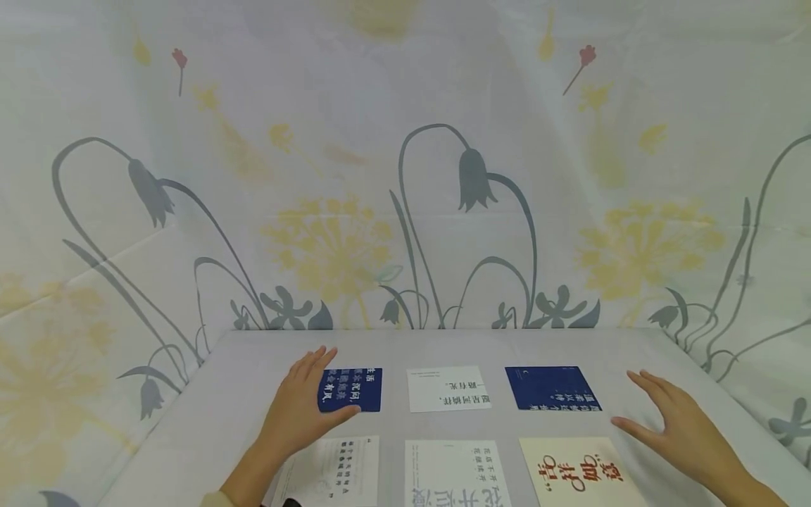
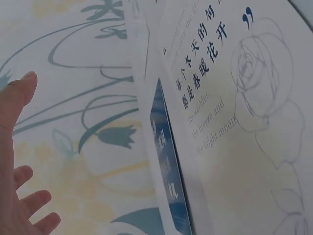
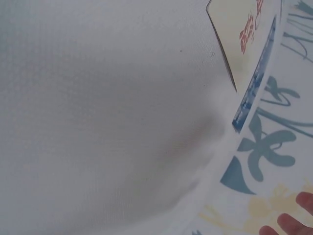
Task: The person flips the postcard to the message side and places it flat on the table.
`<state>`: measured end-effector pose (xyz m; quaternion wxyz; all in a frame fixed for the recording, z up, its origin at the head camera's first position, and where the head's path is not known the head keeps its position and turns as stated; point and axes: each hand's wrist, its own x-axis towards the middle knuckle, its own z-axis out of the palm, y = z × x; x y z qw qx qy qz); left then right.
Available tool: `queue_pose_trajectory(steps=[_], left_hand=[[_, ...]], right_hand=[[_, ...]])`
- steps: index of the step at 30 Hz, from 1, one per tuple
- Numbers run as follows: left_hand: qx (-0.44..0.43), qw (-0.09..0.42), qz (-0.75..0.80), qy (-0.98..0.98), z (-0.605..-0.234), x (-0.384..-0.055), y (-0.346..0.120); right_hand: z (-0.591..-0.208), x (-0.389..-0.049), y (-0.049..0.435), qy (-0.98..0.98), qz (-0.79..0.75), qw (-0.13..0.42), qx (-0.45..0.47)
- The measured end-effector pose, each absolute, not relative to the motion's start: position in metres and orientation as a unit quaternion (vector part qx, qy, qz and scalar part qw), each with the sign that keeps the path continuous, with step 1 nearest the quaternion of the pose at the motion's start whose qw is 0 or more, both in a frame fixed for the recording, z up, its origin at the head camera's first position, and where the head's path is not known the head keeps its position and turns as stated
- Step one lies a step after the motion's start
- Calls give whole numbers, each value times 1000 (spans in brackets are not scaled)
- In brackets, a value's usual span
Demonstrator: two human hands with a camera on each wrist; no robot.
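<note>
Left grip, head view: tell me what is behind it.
Behind the left grip, a dark blue card with white lettering shows in part. Its left edge is covered; whether anything else lies hidden there cannot be told.

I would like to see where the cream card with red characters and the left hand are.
Cream card with red characters (image 1: 581,472): head view, middle of its printed face.
Left hand (image 1: 300,405): head view, back of the hand.

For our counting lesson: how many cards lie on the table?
6. Far row: left blue card, middle white card, right blue card. Near row: left rose card, middle large-print card, right cream card. More may lie out of view.
</note>
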<state>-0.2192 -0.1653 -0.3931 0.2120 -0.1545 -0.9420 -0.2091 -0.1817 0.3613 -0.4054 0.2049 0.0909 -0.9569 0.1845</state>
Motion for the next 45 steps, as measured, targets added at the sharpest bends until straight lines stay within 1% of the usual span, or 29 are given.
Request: queue_pose_trajectory(steps=[14,26,32,35,45], left_hand=[[-155,186,-265,-933,-395,-221,-140],[-139,146,-304,-931,-397,-224,-121],[-139,138,-313,-929,-396,-225,-109],[-141,132,-313,-930,-395,-225,-104],[-170,138,-331,-918,-395,-231,-90]], right_hand=[[-408,-188,357,-945,193,239,109],[-408,-193,352,-945,201,234,113],[-410,-195,349,-952,198,210,105],[-409,-196,347,-952,198,207,104],[-409,-199,342,-952,197,211,102]])
